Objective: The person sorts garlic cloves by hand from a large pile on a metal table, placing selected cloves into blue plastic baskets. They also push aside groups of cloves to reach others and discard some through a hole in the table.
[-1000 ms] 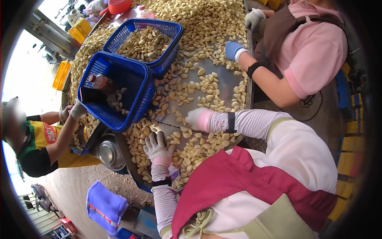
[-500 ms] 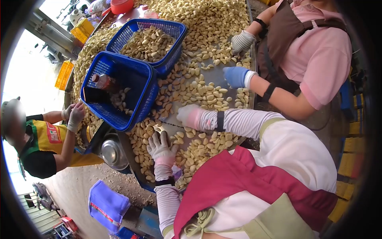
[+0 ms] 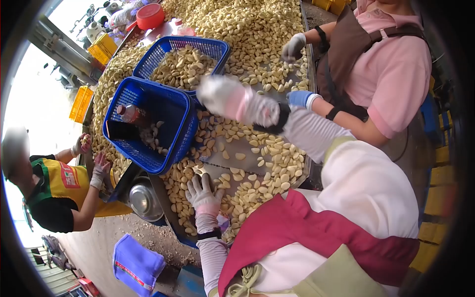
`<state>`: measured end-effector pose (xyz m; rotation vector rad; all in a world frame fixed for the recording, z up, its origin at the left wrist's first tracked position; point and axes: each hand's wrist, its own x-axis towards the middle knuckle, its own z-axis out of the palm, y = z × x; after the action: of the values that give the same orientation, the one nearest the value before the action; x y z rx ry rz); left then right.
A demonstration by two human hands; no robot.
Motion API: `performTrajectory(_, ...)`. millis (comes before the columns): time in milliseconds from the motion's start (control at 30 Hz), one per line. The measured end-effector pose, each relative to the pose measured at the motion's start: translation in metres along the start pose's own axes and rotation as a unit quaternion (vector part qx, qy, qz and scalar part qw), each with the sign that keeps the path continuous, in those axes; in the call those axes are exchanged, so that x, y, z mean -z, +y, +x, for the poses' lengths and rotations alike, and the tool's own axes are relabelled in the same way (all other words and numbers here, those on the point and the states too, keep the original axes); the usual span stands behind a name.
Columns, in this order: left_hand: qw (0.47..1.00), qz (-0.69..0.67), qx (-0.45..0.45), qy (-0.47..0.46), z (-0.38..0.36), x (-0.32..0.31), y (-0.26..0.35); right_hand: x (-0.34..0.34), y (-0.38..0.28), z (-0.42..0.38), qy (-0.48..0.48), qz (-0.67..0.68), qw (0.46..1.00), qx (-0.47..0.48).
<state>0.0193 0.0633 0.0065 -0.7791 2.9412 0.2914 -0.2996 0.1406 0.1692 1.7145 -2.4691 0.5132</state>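
My left hand (image 3: 203, 193), in a pale glove, lies with fingers spread on cream-coloured, garlic-clove-like pieces (image 3: 269, 157) strewn over a metal tabletop. My right hand (image 3: 221, 96), also gloved, is raised beside the two blue baskets. Motion smears its fingers, so whether it holds anything is hidden. The farther blue basket (image 3: 225, 49) carries a heap of the same pieces. In the nearer blue basket (image 3: 184, 116) are a bottle with a red cap (image 3: 129, 114), a dark flat object (image 3: 121, 130) and a few pieces.
Across the table, a co-worker in a pink shirt (image 3: 396, 79) has gloved hands at its edge. Another person in a yellow apron (image 3: 81, 180) stands at the left. A round metal lid-like object (image 3: 143, 200) adjoins the table. A red tub (image 3: 150, 16) sits at the back.
My right hand has moved up and left from the tabletop towards the baskets. My left hand stays on the pieces. The co-workers' hands have shifted, and the view has tilted slightly.
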Motion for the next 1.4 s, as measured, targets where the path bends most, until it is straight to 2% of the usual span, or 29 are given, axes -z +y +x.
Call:
performTrajectory(33,1.0,0.0,0.004,-0.005,-0.002,0.0,0.0,-0.006,-0.013,-0.023,-0.132,-0.034,0.99,-0.035)
performTrajectory(67,1.0,0.005,0.002,-0.007,-0.002,0.001,0.0,-0.009,-0.023,-0.039,-0.284,-0.052,0.955,-0.074)
performTrajectory(133,1.0,-0.002,0.005,-0.008,-0.003,0.002,0.001,-0.06,-0.004,-0.072,-0.453,-0.055,0.885,-0.092)
performTrajectory(233,1.0,-0.003,0.002,-0.01,-0.003,0.005,0.002,-0.092,-0.004,-0.11,-0.359,-0.032,0.924,-0.127)
performTrajectory(333,1.0,0.004,-0.005,0.001,-0.002,0.003,0.002,-0.082,-0.001,-0.108,-0.348,0.027,0.929,-0.127)
performTrajectory(400,1.0,0.013,0.002,-0.022,-0.001,0.004,0.001,-0.053,0.001,-0.085,-0.214,0.064,0.963,-0.147)
performTrajectory(433,1.0,0.015,0.003,-0.022,0.0,0.003,0.0,-0.051,0.012,-0.073,-0.003,0.173,0.975,-0.139)
performTrajectory(467,1.0,0.005,0.0,-0.01,-0.001,0.002,0.0,-0.03,0.01,-0.058,0.13,0.377,0.895,-0.199)
performTrajectory(500,1.0,-0.006,-0.003,0.003,-0.002,0.0,0.0,-0.013,0.01,-0.044,0.221,0.345,0.887,-0.213)
performTrajectory(567,1.0,0.0,-0.001,0.001,-0.003,-0.001,-0.001,-0.015,0.002,-0.034,0.247,0.268,0.922,-0.131)
performTrajectory(600,1.0,0.004,0.001,-0.002,-0.001,-0.002,0.0,-0.041,0.001,-0.033,0.187,0.243,0.95,-0.053)
performTrajectory(633,1.0,0.006,0.0,0.002,0.0,-0.002,0.0,-0.057,-0.014,-0.037,0.051,0.181,0.982,-0.038)
performTrajectory(667,1.0,0.012,0.002,0.0,0.0,-0.003,0.0,-0.058,-0.028,-0.033,-0.193,0.153,0.969,-0.029)
performTrajectory(733,1.0,0.012,0.003,0.0,-0.001,-0.004,-0.001,-0.106,-0.039,-0.04,-0.231,0.054,0.969,0.074)
performTrajectory(767,1.0,0.015,0.007,-0.001,-0.001,-0.003,-0.001,-0.115,-0.045,-0.04,-0.288,0.008,0.954,0.078)
performTrajectory(833,1.0,-0.003,0.004,0.007,-0.002,-0.001,0.0,-0.119,-0.069,-0.037,-0.244,0.042,0.967,-0.061)
performTrajectory(867,1.0,-0.003,-0.002,0.016,-0.002,-0.003,-0.001,-0.118,-0.071,-0.039,-0.248,0.045,0.966,-0.059)
performTrajectory(933,1.0,-0.001,0.005,0.006,-0.001,-0.004,-0.001,-0.112,-0.065,-0.041,-0.287,-0.009,0.958,0.011)
performTrajectory(1033,1.0,0.0,0.018,-0.009,-0.002,0.0,0.003,-0.11,-0.054,-0.044,-0.281,-0.045,0.958,0.04)
performTrajectory(1067,1.0,-0.005,0.016,-0.006,-0.002,-0.001,0.002,-0.09,-0.054,-0.038,-0.341,-0.026,0.939,0.037)
performTrajectory(1133,1.0,0.018,0.012,0.001,-0.002,0.006,0.005,-0.091,-0.084,-0.035,-0.302,0.16,0.94,-0.012)
performTrajectory(1167,1.0,0.014,0.016,-0.005,0.0,0.003,0.004,-0.079,-0.102,-0.043,-0.242,0.35,0.905,-0.002)
performTrajectory(1200,0.999,-0.02,0.002,-0.025,0.002,0.0,-0.002,-0.051,-0.119,-0.054,-0.171,0.554,0.812,0.056)
performTrajectory(1233,0.997,-0.056,-0.012,-0.045,0.003,-0.004,-0.006,-0.036,-0.131,-0.061,-0.178,0.614,0.767,0.057)
performTrajectory(1267,0.983,-0.131,0.036,-0.121,0.003,-0.004,-0.004,-0.039,-0.13,-0.067,-0.194,0.587,0.781,0.087)
performTrajectory(1300,0.969,-0.223,0.039,-0.099,-0.001,-0.032,-0.02,-0.041,-0.128,-0.071,-0.208,0.558,0.794,0.122)
performTrajectory(1333,0.995,-0.08,0.03,-0.058,-0.003,-0.021,-0.009,-0.058,-0.121,-0.078,-0.28,0.39,0.862,0.165)
performTrajectory(1367,0.997,0.067,0.02,-0.014,-0.001,-0.006,0.0,-0.08,-0.113,-0.086,-0.337,0.206,0.896,0.204)
performTrajectory(1400,0.998,0.004,0.04,-0.049,0.0,0.008,0.007,-0.087,-0.102,-0.099,-0.364,0.125,0.898,0.215)
